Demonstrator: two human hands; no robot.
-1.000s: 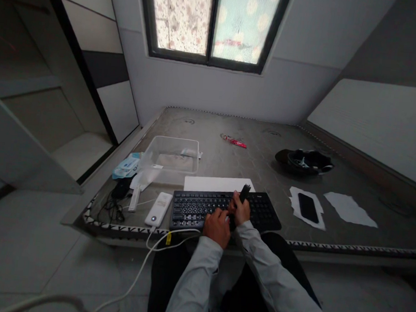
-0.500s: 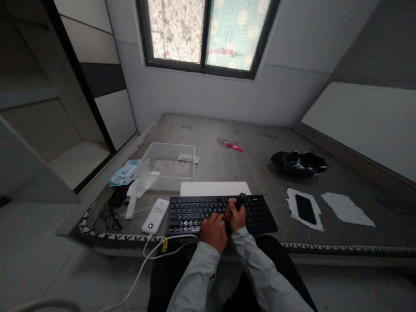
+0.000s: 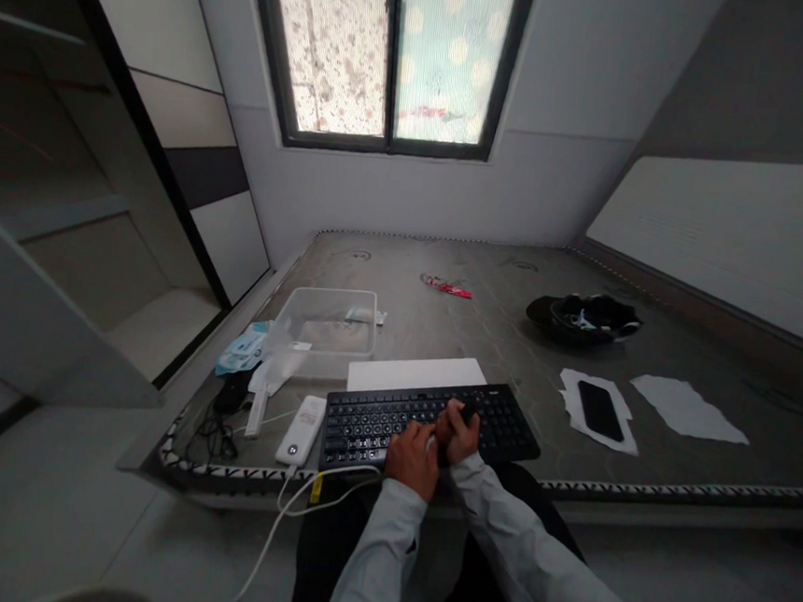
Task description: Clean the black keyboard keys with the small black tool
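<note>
A black keyboard [image 3: 391, 422] lies in front of me near the bed's front edge. My left hand [image 3: 414, 459] rests over its lower middle with curled fingers. A small pale bit shows by the left thumb, too small to name. Close against it, my right hand [image 3: 458, 434] is closed around a short black stick-like thing [image 3: 468, 410]; its upper end pokes out above the fist, and its lower end is hidden. Both hands are above the right half of the keyboard, nearly touching.
A white sheet [image 3: 416, 373] lies behind the keyboard. Left are a white power bank [image 3: 301, 431] with a cable [image 3: 268, 542], a clear plastic box [image 3: 330, 362], a blue packet [image 3: 243, 348] and black wires [image 3: 214, 434]. Right are a phone [image 3: 600, 410], paper [image 3: 688, 408] and a black cap [image 3: 583, 319].
The whole view has shifted slightly. My right hand has tilted the black thing, so less of its upper end shows. My left hand stays at about the same place on the keyboard.
</note>
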